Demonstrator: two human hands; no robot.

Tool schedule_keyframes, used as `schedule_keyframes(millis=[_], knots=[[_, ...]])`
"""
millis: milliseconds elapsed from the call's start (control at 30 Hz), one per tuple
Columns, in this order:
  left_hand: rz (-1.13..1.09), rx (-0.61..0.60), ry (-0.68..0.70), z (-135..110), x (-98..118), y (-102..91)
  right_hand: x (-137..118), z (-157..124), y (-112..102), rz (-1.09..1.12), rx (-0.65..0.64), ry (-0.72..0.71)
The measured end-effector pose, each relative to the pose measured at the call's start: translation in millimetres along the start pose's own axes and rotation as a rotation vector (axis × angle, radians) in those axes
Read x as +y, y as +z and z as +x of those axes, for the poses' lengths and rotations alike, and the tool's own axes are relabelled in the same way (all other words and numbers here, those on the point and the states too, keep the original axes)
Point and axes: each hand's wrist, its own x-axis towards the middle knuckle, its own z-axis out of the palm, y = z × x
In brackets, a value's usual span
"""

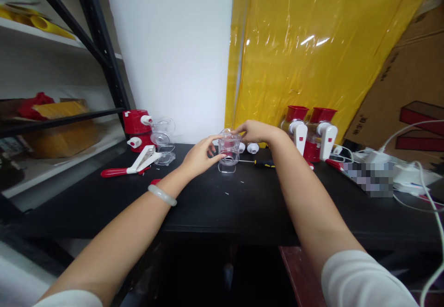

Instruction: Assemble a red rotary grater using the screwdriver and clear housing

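A clear plastic grater body (229, 146) stands upright on the black table in front of me. My left hand (204, 154) grips its left side, with the thumb low at the front and the fingers higher up. My right hand (252, 132) reaches over from the right, its fingers at the body's upper right edge; some fingertips are hidden. Just right of it lie white round knobs (253, 148) and a screwdriver (265, 163) with a black and yellow handle, its shaft pointing at the body.
On the left are red bases (137, 129), more clear bodies (164, 138) and a white crank with a red handle (133, 164). Two assembled red and white graters (321, 133) stand at right, near cables and white adapters (412, 177). Small screws (226, 193) lie in front.
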Motion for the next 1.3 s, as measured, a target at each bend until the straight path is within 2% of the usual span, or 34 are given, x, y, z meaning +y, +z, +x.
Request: schedule_keyframes(millis=[333,400,533,633,767,833,900,1033,1167,1300], knots=[[0.003,-0.004,0.004,0,-3,0.3,0,1,-1,0.021,-0.031,-0.007],[0.007,-0.004,-0.003,0,-3,-0.4,1,-2,-5,0.014,0.016,0.012],[0.009,0.019,-0.02,0,-1,-0.8,10,-17,-5,-0.022,0.217,0.111],[-0.004,0.096,0.029,-1,4,0.1,29,-35,14,-0.129,0.224,0.119],[-0.074,0.117,0.151,-6,16,2.5,69,-60,55,-0.236,0.117,0.19],[-0.068,0.04,0.218,-10,23,4.1,89,-67,73,-0.179,0.095,0.198],[-0.046,-0.093,0.288,-14,31,6.4,105,-69,86,-0.1,0.095,0.198],[-0.003,-0.353,0.379,-18,46,12.9,119,-66,99,-0.099,0.041,0.22],[0.062,-0.463,0.357,-17,49,18.6,119,-69,98,-0.08,0.06,0.259],[0.064,-0.496,0.326,-14,42,20.0,121,-81,80,-0.067,0.14,0.32]])
